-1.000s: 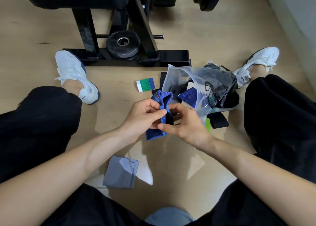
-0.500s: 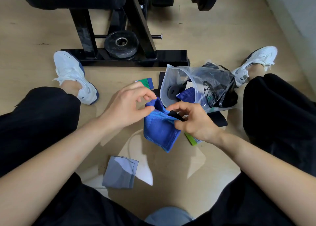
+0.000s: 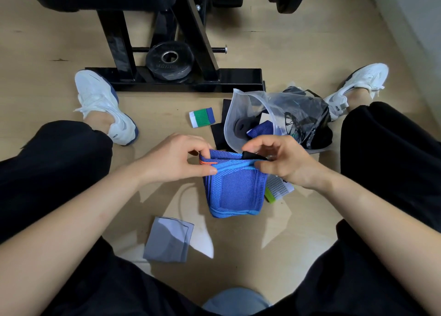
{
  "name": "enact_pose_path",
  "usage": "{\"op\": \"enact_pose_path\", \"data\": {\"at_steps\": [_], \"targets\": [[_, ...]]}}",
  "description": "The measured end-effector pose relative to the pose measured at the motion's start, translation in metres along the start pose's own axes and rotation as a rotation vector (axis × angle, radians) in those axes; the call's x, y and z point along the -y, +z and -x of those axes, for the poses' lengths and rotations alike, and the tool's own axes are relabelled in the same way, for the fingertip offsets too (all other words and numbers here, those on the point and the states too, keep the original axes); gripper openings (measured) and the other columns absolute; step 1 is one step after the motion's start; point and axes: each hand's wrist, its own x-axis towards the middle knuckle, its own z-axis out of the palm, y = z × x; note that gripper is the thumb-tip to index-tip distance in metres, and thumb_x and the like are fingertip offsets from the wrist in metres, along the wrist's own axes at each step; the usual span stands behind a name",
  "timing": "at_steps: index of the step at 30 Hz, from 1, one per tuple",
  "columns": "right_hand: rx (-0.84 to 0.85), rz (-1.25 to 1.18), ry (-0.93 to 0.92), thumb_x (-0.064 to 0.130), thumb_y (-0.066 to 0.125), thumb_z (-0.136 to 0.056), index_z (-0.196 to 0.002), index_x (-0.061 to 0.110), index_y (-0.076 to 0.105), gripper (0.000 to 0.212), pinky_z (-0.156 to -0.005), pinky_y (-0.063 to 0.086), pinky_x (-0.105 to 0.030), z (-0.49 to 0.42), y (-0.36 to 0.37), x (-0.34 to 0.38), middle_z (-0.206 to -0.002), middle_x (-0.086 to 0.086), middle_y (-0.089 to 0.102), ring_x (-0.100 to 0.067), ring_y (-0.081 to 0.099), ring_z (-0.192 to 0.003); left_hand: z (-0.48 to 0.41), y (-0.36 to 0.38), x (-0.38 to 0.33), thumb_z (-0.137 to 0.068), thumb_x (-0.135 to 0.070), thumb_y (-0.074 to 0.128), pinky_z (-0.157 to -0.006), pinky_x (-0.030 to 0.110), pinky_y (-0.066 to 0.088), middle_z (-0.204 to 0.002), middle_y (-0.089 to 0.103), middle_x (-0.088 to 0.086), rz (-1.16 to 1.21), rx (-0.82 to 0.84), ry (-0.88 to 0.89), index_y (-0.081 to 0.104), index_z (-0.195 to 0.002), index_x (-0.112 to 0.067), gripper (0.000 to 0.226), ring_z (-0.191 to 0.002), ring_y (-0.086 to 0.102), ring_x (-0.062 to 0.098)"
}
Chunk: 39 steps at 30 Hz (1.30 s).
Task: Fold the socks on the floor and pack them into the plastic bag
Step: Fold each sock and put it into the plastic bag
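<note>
Surface: pale wood-grain floor (image 3: 298,43), matt, with hard-edged patches of light in the lower centre.

Room: strip of light wall (image 3: 412,14) down the upper right edge. Black weight bench frame (image 3: 238,80) across the upper centre, with a black weight plate (image 3: 170,61) at its base.

Seated position: legs in black trousers spread to both sides, white shoes at middle left (image 3: 105,105) and upper right (image 3: 358,84).

Left hand (image 3: 176,158): pinches the top left corner of the blue sock (image 3: 236,191) between thumb and curled fingers.

Right hand (image 3: 281,160): pinches the top right corner, fingers curled.

Blue sock: centre of frame, stretched flat between both hands and hanging down. Contact of its lower edge with the floor: cannot tell.

Plastic bag (image 3: 274,105): clear, on the floor just above the right hand, mouth open, dark items and a blue piece inside.

Loose on the floor:
- Green-white-blue folded sock (image 3: 202,117), left of the bag.
- Grey folded sock (image 3: 168,240), lower centre.
- White-and-green sock (image 3: 278,191), under the right wrist.
</note>
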Motion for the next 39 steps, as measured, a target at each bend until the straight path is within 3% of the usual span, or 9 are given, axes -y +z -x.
{"op": "enact_pose_path", "data": {"at_steps": [3,7,10,16,22,28,31,35,39], "targets": [[-0.010,0.011,0.004,-0.018,0.066,-0.082,-0.113,0.012,0.067,0.043,-0.090,0.049,-0.020,0.000,-0.002,0.003,-0.102,0.000,0.072,-0.013,0.067,-0.099,0.000,0.001,-0.009,-0.075,-0.038,0.085,-0.077,0.040,0.056,-0.083,0.071,-0.002,0.167,-0.071,-0.027,0.065,-0.076,-0.018,0.029,-0.076,0.065,0.021],[-0.003,0.129,-0.029,-0.002,0.077,-0.081,-0.117,0.019,0.066,0.043,-0.090,0.051,-0.023,0.003,0.006,0.009,-0.098,-0.006,0.068,-0.012,0.064,-0.086,-0.003,0.007,-0.015,-0.079,-0.010,0.084,-0.059,0.015,0.041,-0.068,0.060,-0.012,0.295,-0.153,-0.012,0.059,-0.079,-0.015,0.025,-0.059,0.050,-0.001],[-0.009,0.144,-0.105,0.000,0.079,-0.080,-0.128,0.018,0.060,0.054,-0.097,0.046,-0.020,0.006,0.021,0.015,-0.106,0.000,0.067,-0.005,0.063,-0.100,-0.005,0.010,-0.017,-0.080,-0.005,0.082,-0.059,0.013,0.039,-0.065,0.062,-0.016,0.353,-0.212,-0.012,0.059,-0.081,-0.019,0.027,-0.058,0.052,-0.002],[0.034,0.345,-0.379,0.001,0.072,-0.088,-0.132,0.010,0.061,0.046,-0.102,0.043,-0.024,0.003,0.028,0.025,-0.121,0.007,0.060,-0.008,0.058,-0.115,-0.008,0.011,-0.022,-0.088,-0.005,0.074,-0.064,0.024,0.047,-0.074,0.068,0.016,0.558,-0.368,-0.072,0.060,-0.103,-0.008,0.020,-0.067,0.059,0.013],[-0.036,0.275,-0.259,-0.002,0.070,-0.087,-0.128,0.014,0.064,0.044,-0.094,0.045,-0.018,0.006,0.025,0.019,-0.114,-0.002,0.062,-0.012,0.061,-0.108,-0.010,0.013,-0.012,-0.082,-0.025,0.078,-0.079,0.021,0.049,-0.091,0.072,0.003,0.606,-0.167,-0.127,0.061,-0.119,-0.018,0.042,-0.083,0.064,0.009],[-0.135,0.167,-0.199,-0.002,0.070,-0.088,-0.126,0.012,0.065,0.041,-0.092,0.049,-0.021,0.007,0.015,0.016,-0.115,-0.007,0.062,-0.014,0.064,-0.106,-0.009,0.021,0.004,-0.056,-0.047,0.087,-0.078,0.032,0.055,-0.098,0.076,0.004,0.425,-0.073,-0.267,0.066,-0.100,-0.009,0.062,-0.086,0.068,0.008],[-0.186,0.220,-0.167,0.001,0.073,-0.086,-0.121,0.014,0.066,0.038,-0.094,0.050,-0.026,0.003,0.009,0.012,-0.113,-0.001,0.066,-0.011,0.064,-0.104,-0.011,0.021,0.006,-0.064,-0.036,0.085,-0.063,0.022,0.046,-0.075,0.066,-0.011,0.392,-0.076,-0.228,0.061,-0.093,-0.005,0.049,-0.069,0.057,0.001],[-0.084,0.232,-0.129,0.002,0.075,-0.084,-0.113,0.016,0.065,0.034,-0.079,0.046,-0.027,0.002,0.000,0.013,-0.094,0.008,0.063,-0.014,0.057,-0.080,-0.010,0.019,-0.001,-0.073,-0.024,0.079,-0.069,0.020,0.049,-0.082,0.069,-0.008,0.432,-0.094,-0.159,0.065,-0.099,-0.009,0.033,-0.074,0.061,0.001],[0.029,0.145,-0.147,-0.002,0.072,-0.087,-0.128,0.013,0.062,0.045,-0.100,0.048,-0.030,0.006,0.001,0.023,-0.125,-0.003,0.063,-0.019,0.062,-0.114,-0.010,0.016,-0.006,-0.076,-0.034,0.078,-0.082,0.033,0.055,-0.099,0.074,0.003,0.477,-0.063,-0.145,0.067,-0.110,-0.016,0.040,-0.089,0.069,0.012]]}}
